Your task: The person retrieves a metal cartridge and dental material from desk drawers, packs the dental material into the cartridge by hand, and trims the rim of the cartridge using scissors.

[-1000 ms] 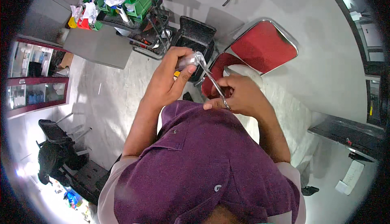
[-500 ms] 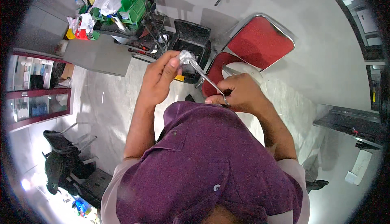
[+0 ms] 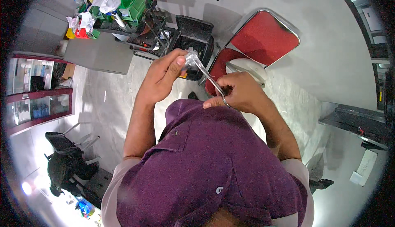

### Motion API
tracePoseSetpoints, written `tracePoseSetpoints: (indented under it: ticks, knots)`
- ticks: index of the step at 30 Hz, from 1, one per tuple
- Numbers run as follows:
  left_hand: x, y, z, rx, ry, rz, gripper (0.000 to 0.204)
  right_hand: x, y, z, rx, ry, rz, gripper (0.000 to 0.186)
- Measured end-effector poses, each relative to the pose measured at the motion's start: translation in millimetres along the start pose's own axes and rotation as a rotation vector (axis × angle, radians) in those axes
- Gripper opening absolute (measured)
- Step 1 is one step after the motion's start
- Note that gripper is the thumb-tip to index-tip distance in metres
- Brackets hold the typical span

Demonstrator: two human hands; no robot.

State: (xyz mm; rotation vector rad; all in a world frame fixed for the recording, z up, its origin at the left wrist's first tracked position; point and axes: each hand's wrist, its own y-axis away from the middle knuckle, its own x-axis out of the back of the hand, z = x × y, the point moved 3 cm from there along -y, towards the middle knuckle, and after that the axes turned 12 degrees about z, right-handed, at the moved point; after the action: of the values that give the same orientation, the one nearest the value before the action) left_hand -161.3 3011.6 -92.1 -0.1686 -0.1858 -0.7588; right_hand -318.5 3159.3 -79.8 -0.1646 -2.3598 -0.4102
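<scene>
In front of my chest, my left hand [image 3: 164, 72] pinches a small clear plastic piece [image 3: 190, 61] between thumb and fingers. My right hand [image 3: 240, 93] grips a slim silver scissors-like tool [image 3: 209, 77], with a ring of its handle beside the thumb. The tool slants up and left from that hand, and its far end meets the clear piece. Glare on the plastic hides whether the tip is inside it or only against it. Below both hands are the open black bin [image 3: 193, 41] and the floor.
Ahead stands a red chair [image 3: 265, 37] with a round white object [image 3: 251, 71] on its seat. A black cart with green bins [image 3: 133, 6] is at the far left beside a grey cabinet [image 3: 96, 56]. At left are a glass-fronted cabinet [image 3: 39, 91] and a black chair [image 3: 70, 161].
Both hands keep their grips. The tool and clear piece have shifted slightly, and the right thumb has slid a little left. The whole view has tilted a little.
</scene>
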Motion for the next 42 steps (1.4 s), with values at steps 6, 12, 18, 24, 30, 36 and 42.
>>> tracePoseSetpoints:
  ticks: [6, 12, 18, 24, 30, 36, 42]
  knots:
    - [1.2, 3.5, -3.5, 0.32, 0.175, 0.056, 0.046, 1.4, 1.3, 3.4, 0.09, 0.052, 0.02, 0.055]
    - [9.9, -15.1, -7.6, 0.385, 0.351, -0.31, 0.029, 3.6, -7.0, 10.0, 0.154, 0.107, 0.04, 0.054]
    - [3.7, -22.9, -21.3, 0.053, 0.106, 0.084, 0.026, -1.3, -10.9, 13.0, 0.025, -0.164, 0.112, 0.061]
    - [-14.3, -38.3, -18.3, -0.102, -0.213, 0.235, 0.029, -10.6, -14.6, 24.5, -0.21, -0.315, -0.077, 0.067]
    - [-16.4, -47.0, -15.5, -0.34, -0.492, 0.235, 0.027, -6.5, -48.1, 34.5, -0.112, -0.263, -0.094, 0.049]
    - [-10.5, -49.1, -36.8, -0.168, -0.424, 0.316, 0.027, -18.8, -80.2, 44.8, -0.117, -0.238, -0.227, 0.079]
    - [9.4, -73.3, -67.7, -0.07, -0.26, 0.276, 0.029, -11.5, -108.2, 22.4, -0.203, -0.284, -0.212, 0.077]
